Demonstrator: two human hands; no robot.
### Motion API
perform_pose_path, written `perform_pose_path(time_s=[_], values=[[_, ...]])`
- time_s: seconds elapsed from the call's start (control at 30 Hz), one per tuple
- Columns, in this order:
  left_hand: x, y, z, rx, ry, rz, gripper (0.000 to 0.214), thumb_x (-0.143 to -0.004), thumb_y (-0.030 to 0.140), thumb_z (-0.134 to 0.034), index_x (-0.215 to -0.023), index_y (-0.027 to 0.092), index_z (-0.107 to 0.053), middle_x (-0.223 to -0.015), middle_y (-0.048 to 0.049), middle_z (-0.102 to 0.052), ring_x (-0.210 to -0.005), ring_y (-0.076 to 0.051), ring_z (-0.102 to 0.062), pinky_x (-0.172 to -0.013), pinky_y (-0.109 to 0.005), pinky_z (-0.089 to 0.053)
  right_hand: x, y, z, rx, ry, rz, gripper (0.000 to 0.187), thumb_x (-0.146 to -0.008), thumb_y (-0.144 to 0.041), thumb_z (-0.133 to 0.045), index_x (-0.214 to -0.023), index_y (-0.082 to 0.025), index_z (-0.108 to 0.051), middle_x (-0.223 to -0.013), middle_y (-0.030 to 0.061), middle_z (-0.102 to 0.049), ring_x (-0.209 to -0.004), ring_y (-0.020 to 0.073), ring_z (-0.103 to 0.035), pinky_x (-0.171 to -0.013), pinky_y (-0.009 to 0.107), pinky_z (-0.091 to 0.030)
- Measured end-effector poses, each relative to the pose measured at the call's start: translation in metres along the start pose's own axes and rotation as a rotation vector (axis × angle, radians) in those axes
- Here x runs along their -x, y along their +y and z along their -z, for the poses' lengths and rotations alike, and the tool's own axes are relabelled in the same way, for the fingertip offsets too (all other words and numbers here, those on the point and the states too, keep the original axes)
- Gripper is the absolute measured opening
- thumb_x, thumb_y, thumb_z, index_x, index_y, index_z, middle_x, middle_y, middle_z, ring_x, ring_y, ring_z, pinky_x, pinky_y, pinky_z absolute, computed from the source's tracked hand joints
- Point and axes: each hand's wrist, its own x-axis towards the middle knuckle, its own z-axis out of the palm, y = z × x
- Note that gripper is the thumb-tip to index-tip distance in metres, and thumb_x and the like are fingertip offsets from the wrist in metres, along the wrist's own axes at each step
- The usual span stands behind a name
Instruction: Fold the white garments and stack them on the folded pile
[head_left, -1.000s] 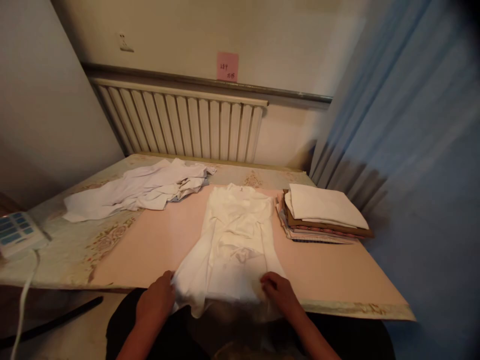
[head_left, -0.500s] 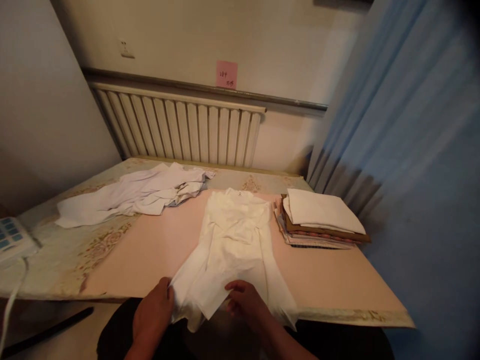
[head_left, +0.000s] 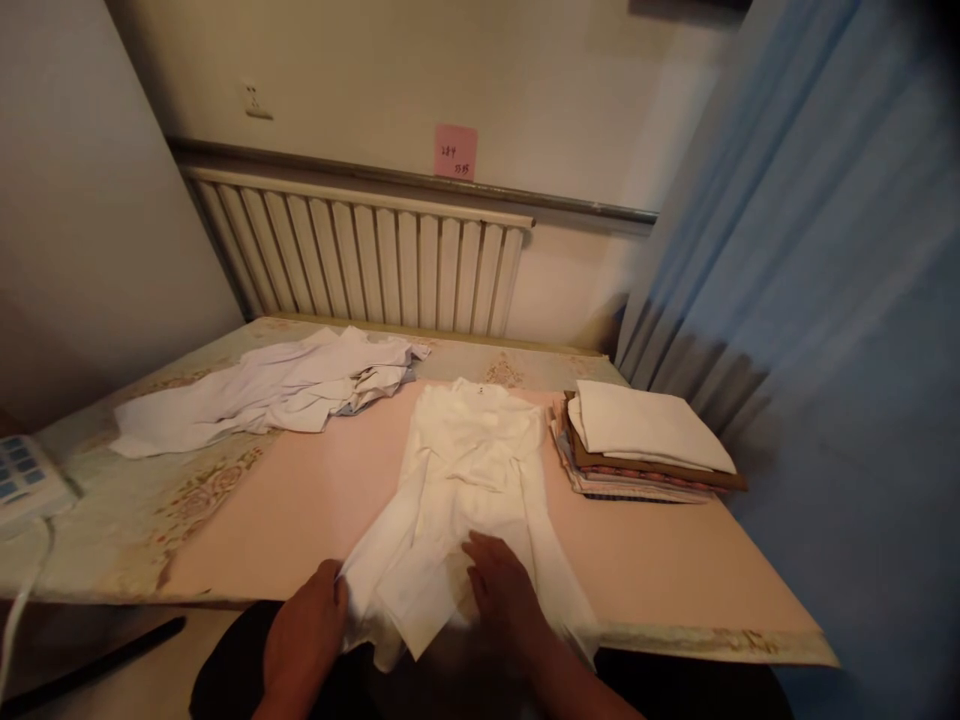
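A white long-sleeved shirt [head_left: 480, 480] lies on a pink mat, its collar away from me and its lower end hanging over the table's front edge. My left hand [head_left: 307, 625] is closed on the shirt's left edge, near a sleeve end. Over the lower middle of the shirt is my right hand [head_left: 504, 590], fingers stretched out and holding nothing. Whether it touches the cloth I cannot tell. A pale cuff or flap [head_left: 420, 600] lies slanted across the shirt between my two hands.
A stack of folded clothes [head_left: 649, 430] sits on the right of the pink mat [head_left: 315, 500]. Loose pale garments [head_left: 262, 390] lie at the back left. A power strip [head_left: 30, 480] is at the far left. A blue curtain [head_left: 840, 350] hangs on the right.
My right hand has let go of the pale cuff or flap and moved slightly forward and right over the shirt, its fingers now stretched. My left hand has stayed at the shirt's edge.
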Motion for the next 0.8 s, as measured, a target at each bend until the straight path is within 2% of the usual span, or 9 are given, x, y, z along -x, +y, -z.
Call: perform_pose_path(time_s=[0.07,0.17,0.27,0.47,0.6,0.8], values=[[0.000,-0.001,0.000,0.007,-0.003,0.000,0.030,-0.094,0.035,-0.023,-0.101,0.023,-0.050,-0.091,-0.0078,-0.069,-0.082,-0.023,-0.065,-0.064,-0.030,-0.036,-0.004,0.011,-0.007,0.118,-0.059,0.087,0.048,-0.082,-0.017,-0.055,-0.130,-0.015,-0.053,-0.144,0.0150,-0.044,-0.135,0.0309,-0.036,-0.112,0.052,-0.028],[0.000,-0.001,-0.001,0.017,-0.004,0.000,0.031,-0.094,0.035,-0.023,-0.102,0.023,-0.050,-0.091,-0.0079,-0.069,-0.083,-0.023,-0.065,-0.066,-0.031,-0.037,-0.004,0.026,-0.020,0.207,-0.190,0.169,0.061,-0.079,-0.029,-0.067,-0.134,-0.012,-0.049,-0.147,0.0177,-0.039,-0.140,0.0355,-0.025,-0.114,0.058,-0.020],[-0.001,-0.002,-0.002,0.020,-0.001,-0.003,0.031,-0.094,0.035,-0.023,-0.102,0.023,-0.050,-0.091,-0.0079,-0.069,-0.083,-0.024,-0.065,-0.067,-0.032,-0.037,-0.001,0.034,-0.029,0.246,-0.203,0.196,0.063,-0.081,-0.039,-0.067,-0.136,-0.015,-0.047,-0.147,0.0154,-0.039,-0.140,0.0342,-0.024,-0.113,0.059,-0.021],[-0.002,-0.003,-0.004,-0.002,0.001,-0.001,0.031,-0.094,0.035,-0.025,-0.103,0.022,-0.051,-0.091,-0.0080,-0.069,-0.083,-0.023,-0.066,-0.066,-0.030,-0.037,0.000,0.032,-0.032,0.321,-0.090,0.280,0.062,-0.083,-0.038,-0.065,-0.137,-0.015,-0.044,-0.150,0.0154,-0.033,-0.142,0.0326,-0.019,-0.113,0.059,-0.022],[-0.001,-0.002,-0.002,0.005,0.002,0.006,0.031,-0.093,0.034,-0.025,-0.103,0.022,-0.052,-0.091,-0.0080,-0.069,-0.084,-0.023,-0.065,-0.066,-0.030,-0.037,0.000,0.034,-0.038,0.331,-0.163,0.349,0.070,-0.085,-0.050,-0.060,-0.142,-0.016,-0.037,-0.151,0.0149,-0.033,-0.142,0.0328,-0.019,-0.114,0.059,-0.022],[0.000,-0.003,-0.003,0.074,0.020,0.002,0.031,-0.092,0.034,-0.025,-0.099,0.023,-0.053,-0.090,-0.0075,-0.067,-0.082,-0.024,-0.064,-0.067,-0.032,-0.038,0.002,0.034,-0.033,0.310,-0.191,0.319,0.067,-0.089,-0.056,-0.052,-0.142,-0.018,-0.038,-0.151,0.0118,-0.034,-0.142,0.0298,-0.020,-0.116,0.054,-0.021]])
